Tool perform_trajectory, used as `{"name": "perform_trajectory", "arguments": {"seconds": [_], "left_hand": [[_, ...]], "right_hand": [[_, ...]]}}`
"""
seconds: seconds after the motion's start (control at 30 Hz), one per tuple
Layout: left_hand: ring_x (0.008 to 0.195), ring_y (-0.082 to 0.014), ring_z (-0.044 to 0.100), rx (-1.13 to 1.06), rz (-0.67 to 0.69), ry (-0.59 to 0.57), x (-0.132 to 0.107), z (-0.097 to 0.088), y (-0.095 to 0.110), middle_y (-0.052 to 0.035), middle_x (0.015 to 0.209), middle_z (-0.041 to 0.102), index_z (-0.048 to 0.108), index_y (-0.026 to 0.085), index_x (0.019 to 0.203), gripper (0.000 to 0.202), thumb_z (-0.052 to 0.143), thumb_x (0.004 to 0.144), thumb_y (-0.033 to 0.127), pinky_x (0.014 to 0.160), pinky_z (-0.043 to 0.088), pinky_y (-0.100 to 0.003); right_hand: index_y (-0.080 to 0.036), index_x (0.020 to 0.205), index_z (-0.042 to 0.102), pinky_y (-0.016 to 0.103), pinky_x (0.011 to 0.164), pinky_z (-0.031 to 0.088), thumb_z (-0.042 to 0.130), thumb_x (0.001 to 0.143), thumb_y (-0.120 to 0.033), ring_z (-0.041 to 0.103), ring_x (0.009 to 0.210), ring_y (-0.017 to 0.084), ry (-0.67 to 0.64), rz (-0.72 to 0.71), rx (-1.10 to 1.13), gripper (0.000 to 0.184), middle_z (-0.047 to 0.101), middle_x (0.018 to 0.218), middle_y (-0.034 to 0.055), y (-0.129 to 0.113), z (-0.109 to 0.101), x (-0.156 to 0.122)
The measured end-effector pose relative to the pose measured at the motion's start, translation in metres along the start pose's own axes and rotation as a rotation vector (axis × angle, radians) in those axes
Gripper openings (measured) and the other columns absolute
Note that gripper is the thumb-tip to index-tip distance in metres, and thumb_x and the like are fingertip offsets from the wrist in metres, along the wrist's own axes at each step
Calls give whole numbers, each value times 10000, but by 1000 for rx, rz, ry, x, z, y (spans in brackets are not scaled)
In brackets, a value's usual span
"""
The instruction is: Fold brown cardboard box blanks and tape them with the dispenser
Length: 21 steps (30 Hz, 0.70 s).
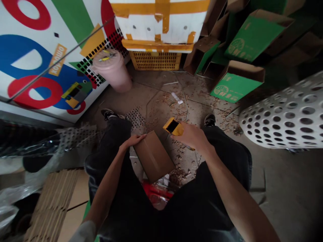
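Note:
A brown cardboard box is held tilted between my knees, its flat face with a pale strip along the middle turned up. My left hand grips its upper left edge, fingers partly hidden behind it. Just right of the box, my right hand is closed around a yellow hand tool with a black face, which looks like a carton stapler. The tool is held apart from the box, above the floor. Under the box, a red thing shows in part, with clear plastic about it.
Small brown bits litter the floor. Green cartons stand at right behind a white perforated basket. A pink bin, yellow crate and taped white foam box stand ahead. Flattened cardboard lies at left.

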<state>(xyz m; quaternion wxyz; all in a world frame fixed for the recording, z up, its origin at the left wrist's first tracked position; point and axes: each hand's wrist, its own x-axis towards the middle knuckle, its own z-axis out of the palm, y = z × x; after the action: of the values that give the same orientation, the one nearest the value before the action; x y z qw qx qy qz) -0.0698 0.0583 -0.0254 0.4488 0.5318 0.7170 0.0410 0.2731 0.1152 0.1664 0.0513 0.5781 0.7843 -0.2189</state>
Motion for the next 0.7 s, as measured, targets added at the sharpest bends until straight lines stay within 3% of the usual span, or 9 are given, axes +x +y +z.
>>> {"name": "perform_trajectory", "arguments": {"seconds": [0.27, 0.53, 0.63, 0.7], "left_hand": [[757, -259, 674, 40, -50, 50, -10, 9, 3, -101, 697, 704, 724, 143, 648, 791, 405, 843, 841, 631, 422, -285], [791, -256, 670, 0, 4, 91, -17, 16, 5, -65, 678, 684, 730, 151, 664, 816, 386, 824, 873, 640, 406, -269], [811, -271, 686, 9, 43, 101, -21, 17, 10, -73, 698, 695, 739, 146, 694, 804, 362, 864, 836, 674, 439, -277], [881, -289, 704, 17, 76, 188, -28, 19, 14, -99, 779, 728, 770, 149, 790, 729, 399, 894, 768, 755, 486, -298]], "right_hand": [[-221, 1097, 654, 347, 709, 487, 698, 797, -642, 732, 931, 320, 2, -42, -18, 519, 770, 1004, 124, -1, 0, -1], [-199, 1117, 669, 351, 735, 500, 695, 803, -645, 734, 964, 325, 10, -58, -42, 546, 768, 1023, 147, -2, 4, 0], [-172, 1114, 689, 345, 753, 498, 697, 798, -657, 738, 976, 325, 18, -58, -33, 579, 775, 1028, 161, -10, 13, -2], [-171, 1045, 725, 329, 751, 495, 682, 807, -667, 741, 976, 313, -22, -29, 3, 551, 781, 1019, 160, -20, 22, -4]]}}
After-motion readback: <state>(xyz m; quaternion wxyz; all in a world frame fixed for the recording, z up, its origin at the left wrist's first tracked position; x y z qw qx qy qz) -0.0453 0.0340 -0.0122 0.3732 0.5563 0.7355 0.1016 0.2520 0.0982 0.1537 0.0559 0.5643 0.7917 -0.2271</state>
